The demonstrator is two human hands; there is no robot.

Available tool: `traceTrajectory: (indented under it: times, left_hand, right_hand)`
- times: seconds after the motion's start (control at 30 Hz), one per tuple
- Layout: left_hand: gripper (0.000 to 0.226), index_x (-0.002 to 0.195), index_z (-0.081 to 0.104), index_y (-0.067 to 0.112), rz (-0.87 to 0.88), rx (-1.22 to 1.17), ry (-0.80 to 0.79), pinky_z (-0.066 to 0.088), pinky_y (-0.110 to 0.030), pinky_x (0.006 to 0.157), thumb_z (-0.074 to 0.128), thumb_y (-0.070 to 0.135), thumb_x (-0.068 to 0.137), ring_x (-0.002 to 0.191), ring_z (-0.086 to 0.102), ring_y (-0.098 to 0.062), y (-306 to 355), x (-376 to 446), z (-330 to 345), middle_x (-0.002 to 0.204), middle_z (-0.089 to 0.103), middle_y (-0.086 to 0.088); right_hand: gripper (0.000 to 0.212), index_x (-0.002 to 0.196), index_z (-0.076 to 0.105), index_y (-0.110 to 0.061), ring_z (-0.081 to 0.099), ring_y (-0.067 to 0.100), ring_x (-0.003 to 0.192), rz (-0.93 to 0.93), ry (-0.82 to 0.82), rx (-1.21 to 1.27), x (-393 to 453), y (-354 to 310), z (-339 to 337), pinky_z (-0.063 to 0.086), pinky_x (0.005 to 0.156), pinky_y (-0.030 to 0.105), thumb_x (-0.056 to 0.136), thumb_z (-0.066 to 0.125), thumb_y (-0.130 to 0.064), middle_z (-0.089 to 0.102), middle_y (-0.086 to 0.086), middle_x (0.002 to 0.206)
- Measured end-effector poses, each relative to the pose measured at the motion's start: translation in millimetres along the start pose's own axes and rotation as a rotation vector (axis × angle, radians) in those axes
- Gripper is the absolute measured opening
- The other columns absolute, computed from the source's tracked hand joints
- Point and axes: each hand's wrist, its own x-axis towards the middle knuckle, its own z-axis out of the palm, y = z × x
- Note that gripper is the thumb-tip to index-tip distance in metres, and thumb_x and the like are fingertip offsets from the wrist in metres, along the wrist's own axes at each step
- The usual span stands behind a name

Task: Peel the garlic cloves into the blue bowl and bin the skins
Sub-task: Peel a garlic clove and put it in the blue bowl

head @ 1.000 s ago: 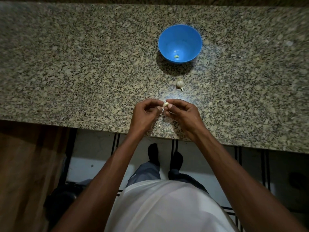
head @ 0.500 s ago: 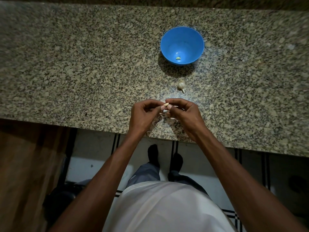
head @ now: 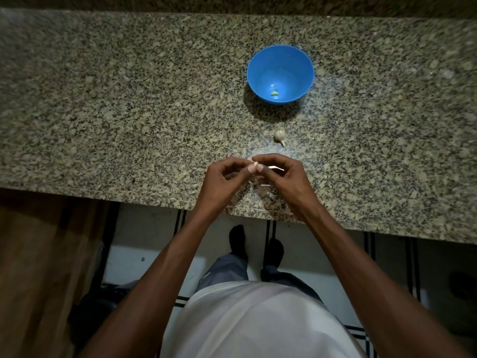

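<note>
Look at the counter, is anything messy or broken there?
Nothing looks broken or spilled. A few pale skin scraps lie on the granite counter under the hands, not binned yet. The blue bowl stands upright with one peeled clove inside, and a garlic piece waits nearby.

Garlic peeling at granite counter.
Small pale garlic clove (head: pixel 255 164) pinched between fingertips of left hand (head: pixel 224 180) and right hand (head: pixel 281 180), over near counter edge. Blue bowl (head: pixel 280 73) upright farther back, one peeled clove (head: pixel 274 93) at its bottom. Partial garlic bulb (head: pixel 280 135) lies between bowl and hands.
</note>
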Motion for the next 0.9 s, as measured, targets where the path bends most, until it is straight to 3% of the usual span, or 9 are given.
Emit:
traceTrajectory:
  times: [0.23, 0.37, 0.53, 0.7, 0.77, 0.9]
  left_hand:
    - [0.021, 0.112, 0.076, 0.004, -0.113, -0.157, 0.005, 0.059, -0.029, 0.085, 0.075, 0.016, 0.095, 0.098, 0.074, -0.018, -5, 3, -1, 0.107, 0.078, -0.011]
    - [0.021, 0.112, 0.073, 0.001, -0.137, -0.19, 0.017, 0.059, -0.028, 0.087, 0.074, 0.015, 0.097, 0.102, 0.075, -0.02, -5, 5, 3, 0.11, 0.077, -0.012]
    - [0.012, 0.107, 0.07, 0.007, -0.081, -0.078, -0.004, 0.061, -0.033, 0.088, 0.07, 0.017, 0.1, 0.097, 0.076, -0.019, -5, 3, 9, 0.104, 0.076, -0.01]
    - [0.018, 0.109, 0.063, 0.017, -0.035, 0.113, -0.137, 0.058, -0.047, 0.098, 0.061, 0.033, 0.105, 0.103, 0.071, -0.017, -5, 9, 2, 0.105, 0.073, -0.001]
    - [0.02, 0.11, 0.061, 0.015, -0.053, 0.13, -0.193, 0.058, -0.043, 0.096, 0.059, 0.034, 0.106, 0.1, 0.072, -0.012, -4, 12, -2, 0.102, 0.073, 0.002]
    - [0.019, 0.111, 0.058, 0.006, -0.074, 0.105, -0.241, 0.053, -0.021, 0.08, 0.055, 0.025, 0.109, 0.084, 0.068, 0.0, 1, 16, -3, 0.092, 0.07, 0.009]
  right_hand:
    - [0.025, 0.12, 0.075, -0.012, 0.078, 0.028, 0.095, 0.001, 0.0, 0.01, 0, 1, 1, 0.065, 0.086, 0.049, 0.096, 0.078, -0.016, 0.078, 0.014, 0.105]
    - [0.024, 0.116, 0.076, -0.004, 0.077, 0.028, 0.101, 0.044, -0.014, 0.108, -3, 2, 0, 0.064, 0.09, 0.044, 0.093, 0.079, -0.011, 0.079, 0.011, 0.112]
    - [0.024, 0.117, 0.077, -0.003, 0.077, 0.024, 0.105, 0.039, 0.004, 0.1, -5, 3, 0, 0.063, 0.091, 0.039, 0.094, 0.078, -0.011, 0.08, 0.009, 0.111]
    - [0.026, 0.116, 0.079, -0.006, 0.077, 0.027, 0.106, 0.059, -0.007, 0.1, -4, 2, -1, 0.061, 0.098, 0.05, 0.093, 0.08, -0.017, 0.08, 0.008, 0.113]
    - [0.026, 0.117, 0.078, -0.004, 0.077, 0.028, 0.106, 0.065, -0.012, 0.117, -4, 0, -1, 0.061, 0.099, 0.049, 0.093, 0.079, -0.015, 0.08, 0.009, 0.113]
    - [0.026, 0.117, 0.078, -0.004, 0.077, 0.028, 0.106, 0.064, -0.02, 0.117, -3, -2, -1, 0.061, 0.099, 0.047, 0.093, 0.079, -0.015, 0.08, 0.008, 0.112]
